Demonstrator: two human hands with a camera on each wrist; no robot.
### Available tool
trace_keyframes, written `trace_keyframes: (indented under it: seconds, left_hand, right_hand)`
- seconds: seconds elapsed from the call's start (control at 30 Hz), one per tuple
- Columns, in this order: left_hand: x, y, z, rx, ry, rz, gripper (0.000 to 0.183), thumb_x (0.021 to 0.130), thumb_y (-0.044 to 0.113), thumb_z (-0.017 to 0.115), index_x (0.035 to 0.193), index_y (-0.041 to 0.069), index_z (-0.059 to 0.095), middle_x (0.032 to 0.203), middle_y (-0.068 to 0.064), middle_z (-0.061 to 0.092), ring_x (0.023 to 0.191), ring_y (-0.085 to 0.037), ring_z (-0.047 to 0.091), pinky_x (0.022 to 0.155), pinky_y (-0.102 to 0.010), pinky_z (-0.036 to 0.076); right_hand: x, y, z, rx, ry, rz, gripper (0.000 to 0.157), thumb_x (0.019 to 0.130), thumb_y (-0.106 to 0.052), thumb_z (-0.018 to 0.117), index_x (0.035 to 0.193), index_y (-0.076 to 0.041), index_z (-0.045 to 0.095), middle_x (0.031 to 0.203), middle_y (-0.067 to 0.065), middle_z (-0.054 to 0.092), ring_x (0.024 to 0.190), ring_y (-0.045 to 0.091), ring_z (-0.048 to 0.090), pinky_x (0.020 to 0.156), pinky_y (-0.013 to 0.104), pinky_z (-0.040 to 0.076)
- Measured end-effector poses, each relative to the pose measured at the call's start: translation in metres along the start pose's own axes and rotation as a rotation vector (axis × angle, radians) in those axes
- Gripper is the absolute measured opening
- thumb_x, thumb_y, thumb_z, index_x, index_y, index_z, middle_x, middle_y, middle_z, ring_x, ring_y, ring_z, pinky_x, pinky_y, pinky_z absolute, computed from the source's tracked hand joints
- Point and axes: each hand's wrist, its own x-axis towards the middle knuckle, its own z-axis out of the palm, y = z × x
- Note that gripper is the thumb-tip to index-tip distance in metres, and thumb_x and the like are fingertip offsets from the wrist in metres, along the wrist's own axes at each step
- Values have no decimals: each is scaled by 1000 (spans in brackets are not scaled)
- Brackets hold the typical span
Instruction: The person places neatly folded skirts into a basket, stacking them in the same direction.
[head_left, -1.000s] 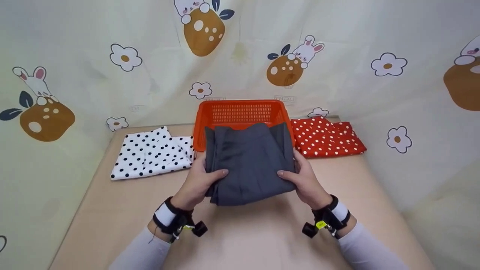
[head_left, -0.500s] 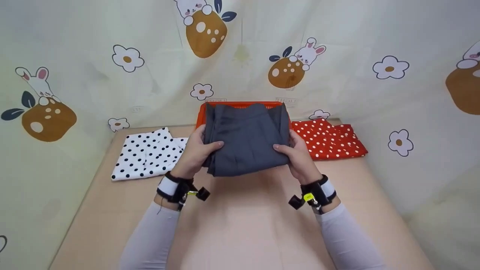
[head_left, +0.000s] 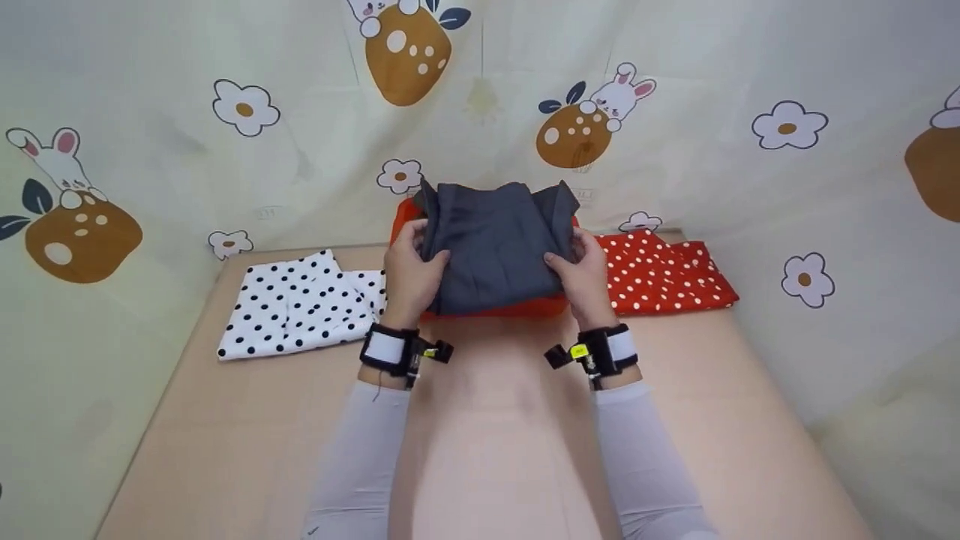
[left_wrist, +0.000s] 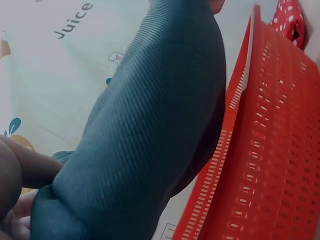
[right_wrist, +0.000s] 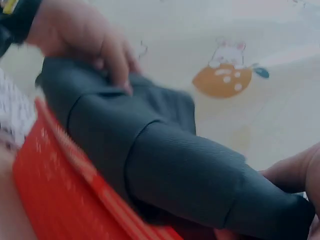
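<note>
A folded dark grey cloth garment (head_left: pixel 495 247) hangs level between both hands, over the red plastic basket (head_left: pixel 517 309). My left hand (head_left: pixel 412 274) grips its left edge, thumb on top and fingers beneath. On the opposite edge my right hand (head_left: pixel 589 274) pinches it the same way. In the left wrist view the thick fold of the garment (left_wrist: pixel 145 115) shows beside the perforated basket wall (left_wrist: pixel 275 130). The right wrist view has the garment (right_wrist: pixel 165 155) close over the basket rim (right_wrist: pixel 85 165). In the head view the cloth hides most of the basket's inside.
Left of the basket lies a folded white cloth with black dots (head_left: pixel 300 307). A folded red cloth with white dots (head_left: pixel 667 274) lies to the right. All stand on a beige table (head_left: pixel 487 450), with a printed curtain (head_left: pixel 322 150) behind and along both sides.
Both hands have carried the grey garment forward, away from the body, until it covers the basket opening. The dotted cloths and the basket have stayed in place.
</note>
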Motion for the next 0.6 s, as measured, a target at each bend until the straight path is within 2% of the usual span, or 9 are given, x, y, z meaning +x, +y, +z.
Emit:
trace_keyframes:
  seconds: [0.1, 0.2, 0.43, 0.6]
  left_hand:
    - [2, -3, 5, 42, 56, 39, 48, 93, 6, 76, 139, 10, 62, 129, -14, 74, 121, -28, 68, 109, -47, 51]
    - [4, -9, 13, 49, 94, 66, 46, 93, 5, 76, 137, 10, 64, 125, -13, 75, 117, -28, 69, 107, -47, 53]
    - [10, -25, 24, 85, 146, 126, 43, 93, 5, 77, 135, 10, 67, 122, -12, 77, 115, -28, 71, 104, -46, 54]
    - [19, -32, 23, 137, 176, 193, 38, 93, 4, 78, 129, 9, 70, 118, -12, 78, 110, -29, 72, 101, -46, 56]
  right_hand:
    - [5, 11, 5, -119, 56, -55, 51, 97, 4, 68, 146, -1, 55, 140, 20, 64, 125, 28, 61, 113, 43, 51]
    - [9, 20, 4, -185, 73, -85, 49, 98, 1, 69, 145, -4, 56, 138, 17, 65, 126, 27, 60, 114, 44, 50]
    - [17, 33, 4, -201, 85, -170, 47, 97, 5, 67, 142, 1, 57, 137, 21, 64, 127, 30, 61, 113, 46, 49]
    - [22, 37, 10, -303, 63, -230, 46, 100, -1, 67, 145, -3, 55, 139, 17, 62, 128, 28, 61, 114, 45, 49]
